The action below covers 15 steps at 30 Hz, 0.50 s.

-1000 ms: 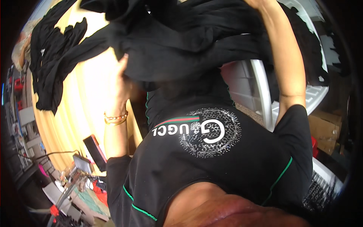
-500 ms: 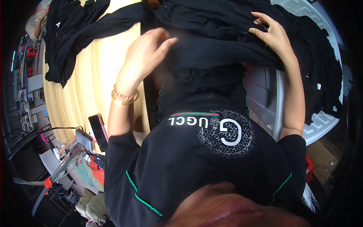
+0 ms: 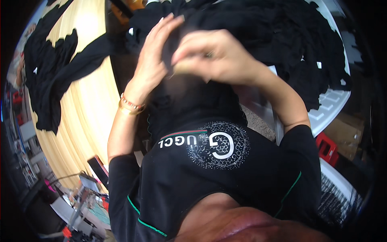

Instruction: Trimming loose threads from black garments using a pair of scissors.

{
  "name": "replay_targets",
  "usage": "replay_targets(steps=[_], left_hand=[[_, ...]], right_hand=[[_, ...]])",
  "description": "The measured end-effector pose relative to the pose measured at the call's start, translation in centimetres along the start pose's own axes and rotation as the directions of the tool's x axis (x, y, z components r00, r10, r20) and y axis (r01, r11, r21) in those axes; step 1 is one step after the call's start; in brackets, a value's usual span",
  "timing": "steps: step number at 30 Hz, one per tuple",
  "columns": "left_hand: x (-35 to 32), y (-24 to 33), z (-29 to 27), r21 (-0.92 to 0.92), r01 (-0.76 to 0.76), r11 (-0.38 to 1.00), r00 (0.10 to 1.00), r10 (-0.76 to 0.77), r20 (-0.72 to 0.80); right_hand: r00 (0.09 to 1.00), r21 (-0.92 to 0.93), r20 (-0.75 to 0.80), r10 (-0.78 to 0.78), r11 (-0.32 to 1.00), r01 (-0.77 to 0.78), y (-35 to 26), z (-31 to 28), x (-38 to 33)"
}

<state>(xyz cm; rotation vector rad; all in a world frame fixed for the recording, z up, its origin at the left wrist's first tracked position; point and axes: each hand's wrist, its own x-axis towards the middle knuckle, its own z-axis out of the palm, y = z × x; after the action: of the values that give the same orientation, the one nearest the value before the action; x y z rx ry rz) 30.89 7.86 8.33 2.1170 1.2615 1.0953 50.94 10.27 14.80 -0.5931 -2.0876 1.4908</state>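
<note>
Two hands close together — right hand curled.

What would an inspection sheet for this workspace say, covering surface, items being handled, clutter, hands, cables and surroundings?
Surface: pale wood-grain tabletop, on the person's left.
Job's things: black cloth spread on the tabletop; a heap of black cloth beyond the hands and to the right, partly over a white plastic piece.
Clutter: a phone-like dark slab by the tabletop's near edge.
Hands: left hand open, fingers extended; right hand beside it, fingers curled, blurred; whether it holds anything cannot be told.
Cables: one dark cable at lower left.
Surroundings: red plastic object and brown cardboard at right.
</note>
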Motion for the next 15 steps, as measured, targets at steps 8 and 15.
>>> replay_targets(steps=[8, 15], left_hand=[[-5.2, 1.2, -7.3, -0.025, 0.129, 0.991, 0.965, -0.119, 0.235], [-8.0, 2.6, -9.5, 0.179, 0.524, 0.833, 0.618, -0.516, 0.593]], right_hand=[[0.975, 0.087, 0.15, -0.167, 0.984, 0.155, 0.6, -0.3, 0.1], [0.977, -0.314, -0.08, 0.198, 0.925, -0.213, 4.5, -9.0, -2.6]])
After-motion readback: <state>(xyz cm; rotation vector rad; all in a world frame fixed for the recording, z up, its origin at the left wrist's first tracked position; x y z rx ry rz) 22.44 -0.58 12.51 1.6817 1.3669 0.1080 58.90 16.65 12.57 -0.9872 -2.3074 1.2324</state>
